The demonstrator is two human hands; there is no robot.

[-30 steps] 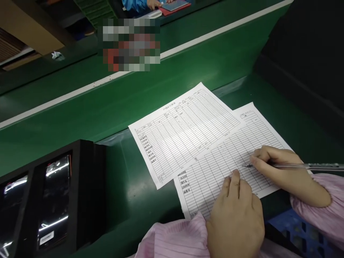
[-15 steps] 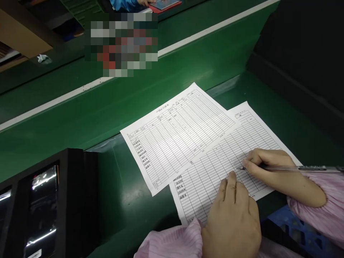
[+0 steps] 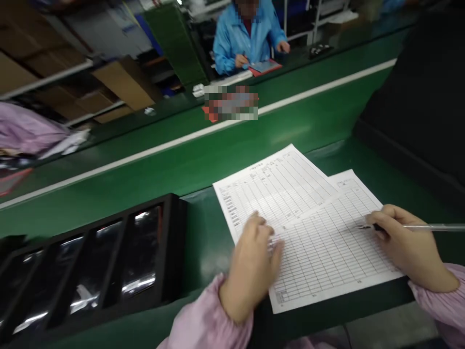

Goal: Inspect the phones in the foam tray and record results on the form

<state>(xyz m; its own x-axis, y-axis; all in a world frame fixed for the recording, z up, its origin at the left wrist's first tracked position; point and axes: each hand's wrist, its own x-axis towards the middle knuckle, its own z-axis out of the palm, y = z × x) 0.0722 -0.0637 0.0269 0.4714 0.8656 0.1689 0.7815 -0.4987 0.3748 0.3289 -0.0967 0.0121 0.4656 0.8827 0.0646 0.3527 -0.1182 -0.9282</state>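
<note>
Two printed grid forms lie overlapping on the green bench: the near form point(image 3: 327, 252) partly covers the far form point(image 3: 276, 184). My right hand point(image 3: 407, 242) is closed on a clear pen point(image 3: 417, 227), its tip just above the near form's right part. My left hand point(image 3: 250, 261) rests at the left edge of the forms; it is blurred by motion, with its fingers laid on the paper.
A black tray point(image 3: 109, 261) of shiny black slots sits at the left. Beyond the bench runs a green conveyor point(image 3: 181, 165) with a white stripe. A person in a blue coat point(image 3: 247, 39) works across the line. A dark box point(image 3: 417, 106) stands at the right.
The view lifted and shifted, showing the far side of the line. My left hand slid left from the near form's lower middle to the forms' left edge. The pen stays in my right hand.
</note>
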